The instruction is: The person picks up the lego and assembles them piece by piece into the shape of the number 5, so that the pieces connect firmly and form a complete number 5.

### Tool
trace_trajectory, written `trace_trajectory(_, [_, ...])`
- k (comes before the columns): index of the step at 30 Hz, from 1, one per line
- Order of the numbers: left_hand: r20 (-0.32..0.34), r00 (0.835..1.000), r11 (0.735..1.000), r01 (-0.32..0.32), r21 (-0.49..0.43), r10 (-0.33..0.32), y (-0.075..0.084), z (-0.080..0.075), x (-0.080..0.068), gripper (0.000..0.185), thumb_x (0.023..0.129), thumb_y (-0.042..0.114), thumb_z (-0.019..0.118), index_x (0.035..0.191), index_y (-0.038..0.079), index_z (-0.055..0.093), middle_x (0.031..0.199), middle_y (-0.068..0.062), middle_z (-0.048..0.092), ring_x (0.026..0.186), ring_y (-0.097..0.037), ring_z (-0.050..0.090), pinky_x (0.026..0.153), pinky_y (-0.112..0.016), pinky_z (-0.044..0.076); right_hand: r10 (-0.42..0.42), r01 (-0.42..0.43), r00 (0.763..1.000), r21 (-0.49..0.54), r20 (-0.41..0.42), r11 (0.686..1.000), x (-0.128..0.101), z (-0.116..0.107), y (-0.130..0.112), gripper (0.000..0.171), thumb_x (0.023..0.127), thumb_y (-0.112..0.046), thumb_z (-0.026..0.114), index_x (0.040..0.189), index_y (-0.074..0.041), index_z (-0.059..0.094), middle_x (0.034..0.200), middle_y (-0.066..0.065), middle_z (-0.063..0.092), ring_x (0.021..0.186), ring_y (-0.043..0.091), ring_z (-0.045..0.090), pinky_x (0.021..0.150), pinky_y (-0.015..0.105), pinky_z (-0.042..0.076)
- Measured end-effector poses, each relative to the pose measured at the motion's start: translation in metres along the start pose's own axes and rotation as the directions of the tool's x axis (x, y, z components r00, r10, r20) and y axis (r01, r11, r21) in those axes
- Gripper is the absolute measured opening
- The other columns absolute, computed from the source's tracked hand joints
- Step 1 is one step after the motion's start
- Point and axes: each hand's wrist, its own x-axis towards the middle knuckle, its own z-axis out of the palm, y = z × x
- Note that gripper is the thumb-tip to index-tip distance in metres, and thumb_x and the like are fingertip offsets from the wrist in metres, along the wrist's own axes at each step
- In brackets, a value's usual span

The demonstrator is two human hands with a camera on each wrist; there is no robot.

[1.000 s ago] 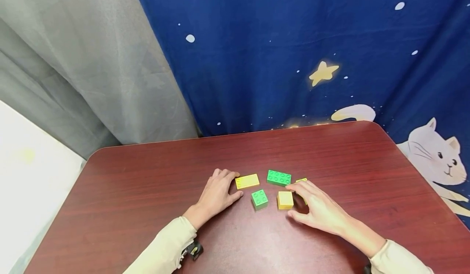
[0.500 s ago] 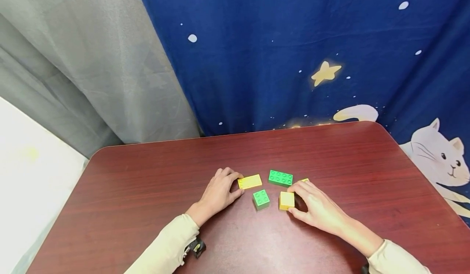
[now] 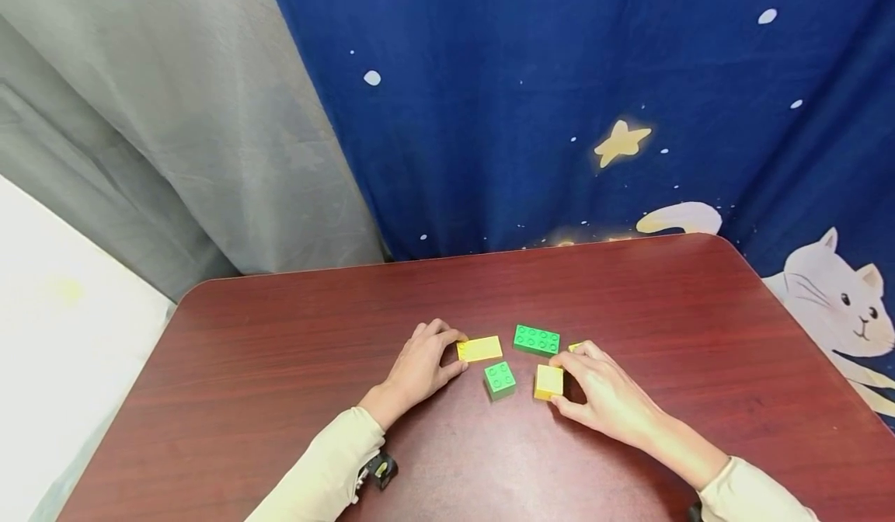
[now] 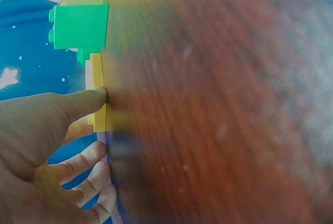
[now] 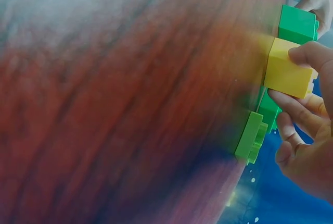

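I am pinching the small yellow block between the thumb and fingers of my right hand, and it is sitting toward the near edge of the tabletop, about midway across. My left hand is gripping the flat yellow block by its end. The small green block is lying between them, and the long green block is sitting just beyond.

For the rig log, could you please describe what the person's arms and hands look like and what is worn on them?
Both hands are bare. The left hand and right hand emerge from long cream sleeves. A small black device with a yellowish spot sits under the left wrist. No rings are visible.
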Motion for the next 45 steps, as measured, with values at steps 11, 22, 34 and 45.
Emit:
trace_trajectory(11, [0.004,1.0,1.0,-0.008,-0.03,0.008,-0.002,0.001,-0.001,0.03,0.077,0.022,0.076,0.104,0.011,0.067,0.097,-0.003,0.057,0.081,-0.019,0.047,0.069,-0.032,0.041,0.001,-0.001,1.0,-0.017,0.009,1.0,-0.001,0.001,-0.003,0.036,0.066,-0.023,0.08,0.095,-0.014,0.061,0.086,-0.012,0.054,0.083,0.008,0.042,0.068,0.024,0.043])
trace_trajectory(22, [0.034,0.999,0.988,-0.007,-0.153,0.013,-0.009,0.0,0.001,0.029,0.073,0.022,0.08,0.099,0.013,0.069,0.096,-0.004,0.056,0.086,-0.02,0.048,0.074,-0.036,0.04,0.008,-0.008,1.0,0.002,0.017,1.0,0.0,0.0,-0.004,0.036,0.067,-0.023,0.079,0.096,-0.014,0.06,0.088,-0.01,0.054,0.085,0.009,0.044,0.07,0.028,0.042])
trace_trajectory(34, [0.037,0.999,0.986,-0.009,-0.164,0.015,-0.009,0.002,0.006,0.027,0.075,0.024,0.078,0.098,0.015,0.067,0.094,-0.002,0.054,0.087,-0.019,0.048,0.074,-0.036,0.04,0.108,-0.111,0.993,0.06,0.053,0.992,0.001,-0.004,-0.001,0.035,0.067,-0.026,0.08,0.096,-0.018,0.06,0.092,-0.012,0.057,0.087,0.01,0.047,0.072,0.034,0.037])
trace_trajectory(45, [0.022,1.0,0.985,-0.002,-0.17,0.006,-0.012,0.002,0.008,0.027,0.075,0.022,0.078,0.099,0.014,0.067,0.08,0.002,0.051,0.075,-0.015,0.044,0.067,-0.03,0.035,0.065,-0.063,0.998,0.084,-0.023,0.995,0.017,-0.01,0.001,0.034,0.066,-0.023,0.079,0.093,-0.016,0.06,0.087,-0.014,0.055,0.08,0.008,0.045,0.067,0.025,0.042])
